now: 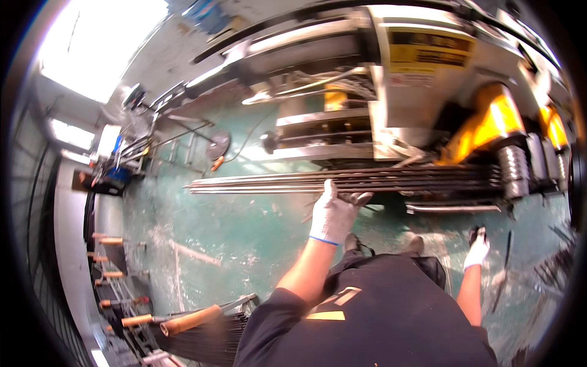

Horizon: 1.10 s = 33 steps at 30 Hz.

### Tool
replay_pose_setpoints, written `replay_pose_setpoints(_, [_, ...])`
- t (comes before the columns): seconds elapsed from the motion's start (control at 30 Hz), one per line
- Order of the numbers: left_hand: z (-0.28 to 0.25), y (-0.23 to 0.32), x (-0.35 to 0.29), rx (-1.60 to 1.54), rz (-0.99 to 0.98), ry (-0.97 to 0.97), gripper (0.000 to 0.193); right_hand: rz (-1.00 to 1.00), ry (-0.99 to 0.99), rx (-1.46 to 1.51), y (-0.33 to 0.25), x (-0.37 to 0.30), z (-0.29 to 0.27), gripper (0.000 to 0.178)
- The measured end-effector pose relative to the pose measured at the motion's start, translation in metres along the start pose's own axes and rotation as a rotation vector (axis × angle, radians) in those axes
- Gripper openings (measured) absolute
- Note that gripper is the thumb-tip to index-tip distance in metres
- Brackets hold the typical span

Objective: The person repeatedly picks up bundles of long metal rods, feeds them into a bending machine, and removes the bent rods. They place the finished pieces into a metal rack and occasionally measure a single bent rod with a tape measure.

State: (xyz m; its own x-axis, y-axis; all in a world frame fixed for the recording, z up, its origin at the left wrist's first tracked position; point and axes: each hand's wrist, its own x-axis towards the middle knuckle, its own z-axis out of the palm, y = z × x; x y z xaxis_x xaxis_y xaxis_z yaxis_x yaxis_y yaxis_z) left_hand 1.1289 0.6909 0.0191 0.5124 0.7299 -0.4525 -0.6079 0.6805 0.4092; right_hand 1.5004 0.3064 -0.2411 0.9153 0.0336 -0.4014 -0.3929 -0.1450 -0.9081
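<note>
My left hand (333,217), in a white knit glove with a blue cuff edge, is closed around a bundle of long thin metal rods (263,185). Its thumb lies up across the rods, and its fingers reach beneath them. The rods run level from left of the hand to the yellow and silver machine parts at the right. Lower and to the right, my right hand (479,246), gloved too, hangs away from the bundle with its fingers curled in. Dark shows at its fingertips; whether it holds anything is hidden. A dark thin rod (507,257) lies on the floor beside it.
A large machine with yellow housings (489,119) and a silver ribbed cylinder (513,171) stands ahead. At lower left, a rack holds dark rods (208,339) and wooden-coloured rollers (189,321). More dark rods (553,266) lie at far right. A round tool (218,145) rests on the green floor.
</note>
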Motion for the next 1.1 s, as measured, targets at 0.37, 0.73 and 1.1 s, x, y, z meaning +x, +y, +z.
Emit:
replay_pose_setpoints(0.37, [-0.235, 0.384, 0.005, 0.0, 0.605, 0.247, 0.057, 0.338, 0.074, -0.461, 0.107, -0.1, -0.054, 0.053])
replay_pose_setpoints(0.73, [-0.307, 0.511, 0.032, 0.34, 0.774, 0.608, 0.061, 0.075, 0.131, -0.533, 0.082, -0.082, -0.049, 0.039])
replay_pose_setpoints(1.1, [-0.279, 0.441, -0.001, 0.297, 0.571, 0.205, 0.043, 0.216, -0.048, -0.693, 0.096, -0.085, -0.056, 0.044])
